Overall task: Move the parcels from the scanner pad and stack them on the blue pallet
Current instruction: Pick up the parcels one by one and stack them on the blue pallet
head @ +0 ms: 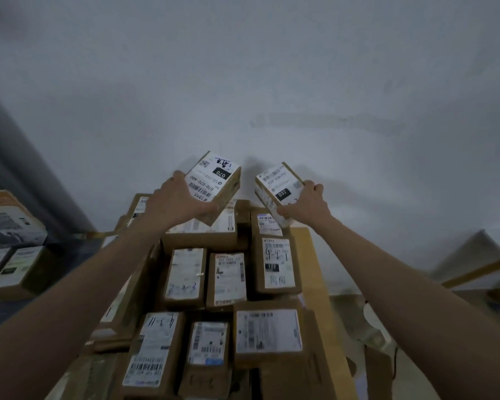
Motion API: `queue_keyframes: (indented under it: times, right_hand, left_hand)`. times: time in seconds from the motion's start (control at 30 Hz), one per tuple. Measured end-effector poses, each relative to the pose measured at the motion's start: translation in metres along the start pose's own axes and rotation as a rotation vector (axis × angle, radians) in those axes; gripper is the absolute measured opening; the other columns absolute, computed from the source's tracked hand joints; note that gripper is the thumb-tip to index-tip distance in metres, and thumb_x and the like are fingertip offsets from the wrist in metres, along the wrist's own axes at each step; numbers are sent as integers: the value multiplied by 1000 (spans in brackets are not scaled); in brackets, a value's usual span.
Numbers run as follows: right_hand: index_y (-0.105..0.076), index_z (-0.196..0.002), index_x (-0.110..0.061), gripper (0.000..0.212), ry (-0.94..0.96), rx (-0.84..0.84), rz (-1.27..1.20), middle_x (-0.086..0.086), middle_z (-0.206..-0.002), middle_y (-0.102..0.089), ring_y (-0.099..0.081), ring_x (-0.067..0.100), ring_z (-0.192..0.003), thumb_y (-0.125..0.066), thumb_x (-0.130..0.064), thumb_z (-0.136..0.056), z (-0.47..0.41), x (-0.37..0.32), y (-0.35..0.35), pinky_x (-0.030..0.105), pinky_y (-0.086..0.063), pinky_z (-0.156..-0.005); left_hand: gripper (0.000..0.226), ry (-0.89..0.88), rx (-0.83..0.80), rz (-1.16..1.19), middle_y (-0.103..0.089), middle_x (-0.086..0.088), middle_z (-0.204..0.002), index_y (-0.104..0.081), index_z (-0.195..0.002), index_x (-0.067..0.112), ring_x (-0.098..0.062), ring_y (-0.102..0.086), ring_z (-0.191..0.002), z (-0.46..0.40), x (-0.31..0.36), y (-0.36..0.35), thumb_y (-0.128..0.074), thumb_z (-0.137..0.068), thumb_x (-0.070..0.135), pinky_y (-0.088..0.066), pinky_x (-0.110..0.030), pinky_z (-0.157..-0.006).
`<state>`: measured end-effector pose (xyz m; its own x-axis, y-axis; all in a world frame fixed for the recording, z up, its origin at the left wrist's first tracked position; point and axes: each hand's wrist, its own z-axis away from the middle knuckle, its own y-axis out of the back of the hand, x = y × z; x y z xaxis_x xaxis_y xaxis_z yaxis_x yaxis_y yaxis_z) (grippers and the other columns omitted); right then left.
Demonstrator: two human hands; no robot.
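Observation:
My left hand (176,202) grips a small brown parcel (217,180) whose white label reads 070, held tilted above the far end of a stack of parcels (228,278). My right hand (308,202) grips a second small parcel (277,184) labelled 032, also tilted, just right of the first. Both parcels hang in the air close to the white wall, apart from each other. The stack below holds several cardboard boxes with white labels, packed in rows. The blue pallet and the scanner pad are not visible.
A white wall (272,96) stands directly behind the stack. More boxes (15,255) sit on the floor at the left, beside a dark strip. At the right a white box with tan tape (479,267) lies on the floor.

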<state>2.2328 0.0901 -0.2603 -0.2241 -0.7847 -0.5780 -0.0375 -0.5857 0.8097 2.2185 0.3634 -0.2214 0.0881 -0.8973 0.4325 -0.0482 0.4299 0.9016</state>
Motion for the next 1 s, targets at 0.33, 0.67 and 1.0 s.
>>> queue_keyframes:
  times: [0.33, 0.67, 1.0]
  right_hand:
    - [-29, -136, -2, 102, -240, -44, 24, 13, -129, -38, -51, 33, -117, -79, -57, -66, -90, 14, -96, 39, -42, -83]
    - [-28, -140, 0, 113, -256, -16, 124, 16, -134, -42, -51, 33, -121, -72, -72, -65, -105, 10, -146, 42, -46, -91]
    - [-29, -143, -3, 102, -200, -170, 147, 16, -138, -41, -41, 35, -129, -72, -63, -73, -94, 13, -110, 45, -38, -103]
  left_hand:
    - [91, 31, -29, 22, -58, 2, -107, -41, -122, 19, -20, -58, -91, -97, -9, -47, -79, -52, 63, -45, -30, -68]
    - [90, -16, -76, 119, -55, 7, -106, -39, -127, 22, -15, -56, -91, -119, -37, -56, -80, -56, 59, -41, -26, -61]
    - [100, -306, -233, 10, -38, 5, -118, -35, -140, 21, -15, -46, -113, -140, -29, -40, -87, -57, 36, -46, -30, -88]
